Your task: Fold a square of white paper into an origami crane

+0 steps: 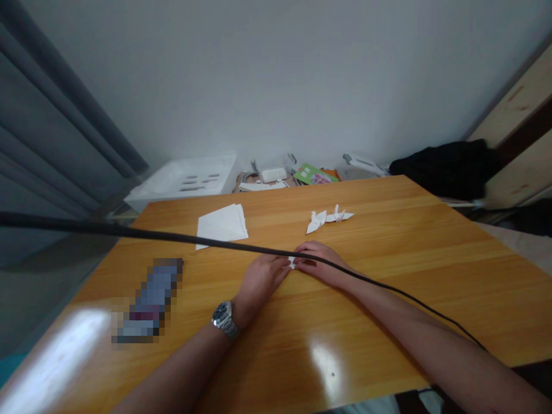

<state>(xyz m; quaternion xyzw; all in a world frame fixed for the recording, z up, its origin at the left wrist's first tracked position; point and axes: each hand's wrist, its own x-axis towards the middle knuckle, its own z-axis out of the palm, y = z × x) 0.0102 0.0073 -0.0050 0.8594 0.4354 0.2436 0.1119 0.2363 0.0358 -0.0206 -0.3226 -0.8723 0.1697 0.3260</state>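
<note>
Near the middle of the wooden table (379, 253), my left hand (264, 278) and my right hand (321, 263) meet over a small piece of white paper (292, 263). The fingers of both hands pinch it from either side, and they cover most of it, so its shape is hidden. Just beyond my right hand rest two folded white paper cranes, one on the left (317, 220) and one on the right (340, 215). To the far left of my hands lies a stack of white paper sheets (222, 224).
A blurred-out phone-like object (153, 299) lies at the left. One black cable (207, 241) crosses the view in front of my hands. Behind the table are a white plastic tray (190, 175), a green booklet (314, 174) and black cloth (444, 167).
</note>
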